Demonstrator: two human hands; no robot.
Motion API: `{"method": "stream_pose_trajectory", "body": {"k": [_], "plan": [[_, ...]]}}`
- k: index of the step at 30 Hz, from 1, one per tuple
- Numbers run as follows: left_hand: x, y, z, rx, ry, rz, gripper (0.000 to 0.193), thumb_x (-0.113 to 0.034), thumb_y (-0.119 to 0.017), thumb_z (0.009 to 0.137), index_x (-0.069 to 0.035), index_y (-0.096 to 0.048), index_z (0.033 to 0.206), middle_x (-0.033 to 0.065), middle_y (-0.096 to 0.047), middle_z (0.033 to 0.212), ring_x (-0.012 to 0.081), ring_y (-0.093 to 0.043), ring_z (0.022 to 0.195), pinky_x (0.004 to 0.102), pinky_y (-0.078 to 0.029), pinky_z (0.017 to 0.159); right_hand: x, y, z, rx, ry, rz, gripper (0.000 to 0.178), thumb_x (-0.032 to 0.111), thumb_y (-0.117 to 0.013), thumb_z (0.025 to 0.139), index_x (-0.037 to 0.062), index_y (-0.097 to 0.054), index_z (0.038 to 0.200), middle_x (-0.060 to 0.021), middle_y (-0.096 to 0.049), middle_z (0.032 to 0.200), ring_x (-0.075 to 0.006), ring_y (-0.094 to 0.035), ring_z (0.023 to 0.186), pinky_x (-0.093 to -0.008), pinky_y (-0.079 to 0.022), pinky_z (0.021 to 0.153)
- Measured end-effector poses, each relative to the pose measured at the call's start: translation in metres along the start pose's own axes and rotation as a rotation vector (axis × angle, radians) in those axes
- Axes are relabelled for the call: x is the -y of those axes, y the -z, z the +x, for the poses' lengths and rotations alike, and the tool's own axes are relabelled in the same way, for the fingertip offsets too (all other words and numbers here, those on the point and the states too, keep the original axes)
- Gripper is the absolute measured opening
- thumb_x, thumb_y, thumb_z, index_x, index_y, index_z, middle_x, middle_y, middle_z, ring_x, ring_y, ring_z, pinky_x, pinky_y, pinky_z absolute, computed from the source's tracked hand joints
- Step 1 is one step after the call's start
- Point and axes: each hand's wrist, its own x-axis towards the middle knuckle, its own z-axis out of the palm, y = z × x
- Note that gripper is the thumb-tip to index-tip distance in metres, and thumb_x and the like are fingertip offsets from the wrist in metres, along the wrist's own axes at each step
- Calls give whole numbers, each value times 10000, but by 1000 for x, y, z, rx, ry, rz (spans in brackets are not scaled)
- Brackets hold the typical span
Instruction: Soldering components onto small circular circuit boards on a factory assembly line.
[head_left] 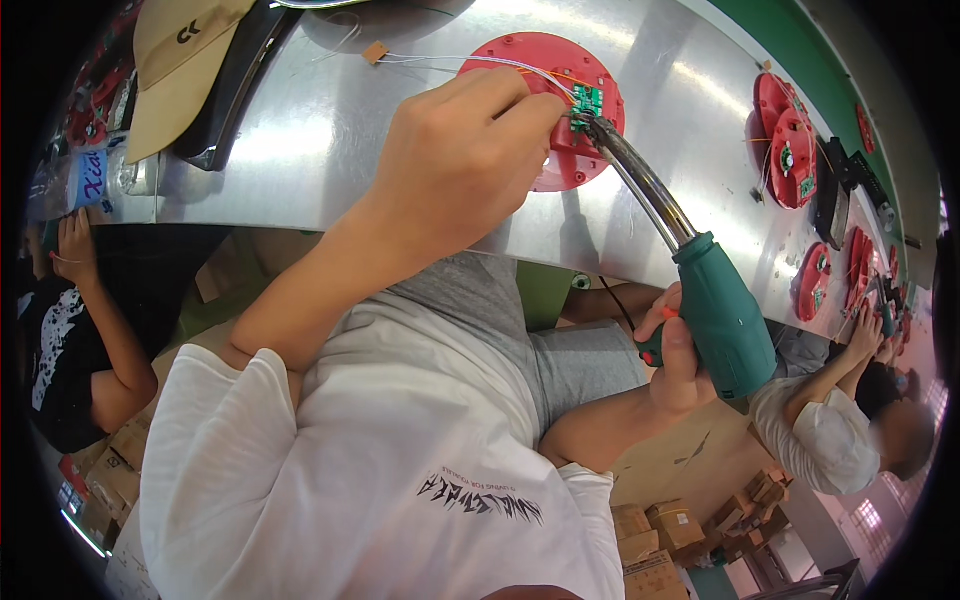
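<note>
A round red plastic housing (495, 50) lies on the metal bench, with a small green circuit board (590, 98) on it. My right hand (680, 355) grips a green soldering gun (728, 310), fingers around its red-trigger handle. The gun's metal tip meets the lower edge of the board. My left hand (470, 150) reaches over the housing, thumb and fingers closed in a pinch beside the tip; what they hold is too small to make out. Thin white wires (440, 58) run from a small tan connector (376, 52) to the board, passing above my left hand.
A tan cap (185, 70) and a water bottle (85, 183) sit at the left. More red housings (790, 150) stand along the bench (690, 130) to the right. People work at both sides; cardboard boxes (675, 525) are stacked behind.
</note>
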Motion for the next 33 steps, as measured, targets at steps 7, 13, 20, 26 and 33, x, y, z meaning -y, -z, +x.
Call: {"method": "stream_pose_trajectory", "body": {"k": [7,13,20,26,33], "plan": [[-1,2,-3,4,0,12,162,12,-702,798,3,-688,959,114,-652,827,271,-641,687,353,-529,612,9,-7,2,-78,-79,185,303,123,-609,872,-112,-587,1062,-195,-618,839,-208,-570,511,-296,-473,495],[5,-8,8,-67,-102,27,164,-18,-677,733,-38,-665,895,72,-582,753,245,-616,649,348,-509,552,15,-3,12,-191,-13,163,429,184,-613,888,-142,-569,1163,-231,-661,936,-217,-603,543,-306,-481,499],[-10,-3,16,27,61,1,128,57,-638,844,20,-662,965,176,-669,940,356,-660,820,413,-532,703,-41,7,-22,-362,-224,-121,360,6,-806,770,-28,-671,1101,-70,-715,928,-120,-657,755,-249,-508,659],[-17,-4,9,69,98,42,125,40,-636,856,20,-666,976,165,-651,906,340,-649,780,408,-515,663,-15,25,2,-327,-54,358,333,28,-671,864,-91,-630,1172,-131,-701,923,-139,-626,596,-247,-490,528],[-13,5,8,5,69,140,84,-8,-658,846,-14,-671,929,140,-653,885,337,-642,782,412,-507,664,-16,25,-1,-298,-33,415,320,25,-655,870,-82,-636,1171,-130,-701,907,-138,-616,588,-250,-477,523]]}}
